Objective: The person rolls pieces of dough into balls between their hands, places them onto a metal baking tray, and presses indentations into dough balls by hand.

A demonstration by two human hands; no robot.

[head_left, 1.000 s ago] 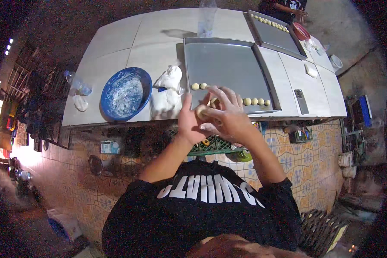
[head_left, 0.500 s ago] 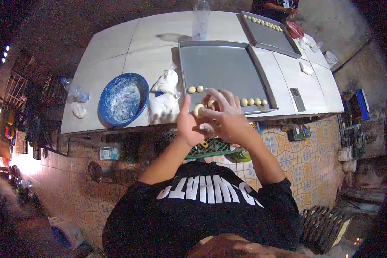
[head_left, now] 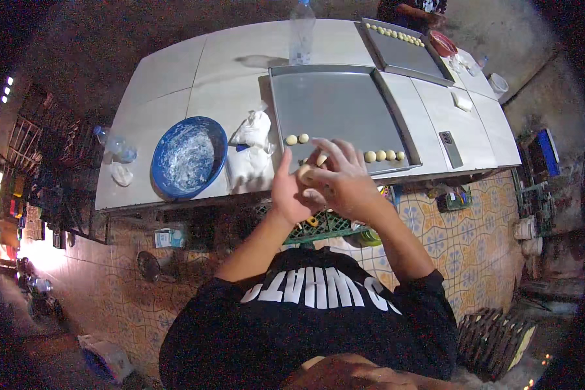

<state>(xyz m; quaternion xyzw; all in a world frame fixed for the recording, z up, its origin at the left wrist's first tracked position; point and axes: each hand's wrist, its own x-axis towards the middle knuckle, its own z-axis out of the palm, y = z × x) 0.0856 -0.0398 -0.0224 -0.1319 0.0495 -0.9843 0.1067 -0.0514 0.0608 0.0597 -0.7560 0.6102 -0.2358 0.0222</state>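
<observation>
A pale piece of dough point(head_left: 305, 173) lies between my two hands, over the table's front edge. My left hand point(head_left: 291, 192) cups it from the left, thumb raised and palm turned inward; its other fingers are mostly hidden. Over it my right hand point(head_left: 348, 182), dusted with flour, curls its fingers against the dough. Another pale bit of dough point(head_left: 322, 158) shows near the right fingertips. Just beyond my hands is a large metal tray point(head_left: 335, 97). Two dough balls point(head_left: 297, 139) sit at its near left, and a short row of dough balls point(head_left: 384, 156) at its near right.
Left of the tray are a blue basin point(head_left: 188, 159) with flour inside and a white flour bag point(head_left: 250, 159). A clear bottle point(head_left: 301, 36) stands behind. At right lie a phone point(head_left: 450, 149) and a second tray point(head_left: 406, 57) with dough balls, near another person point(head_left: 413, 14).
The dough between my hands has turned and shifted slightly down, and my right fingers cover more of it. The whole view has moved a little.
</observation>
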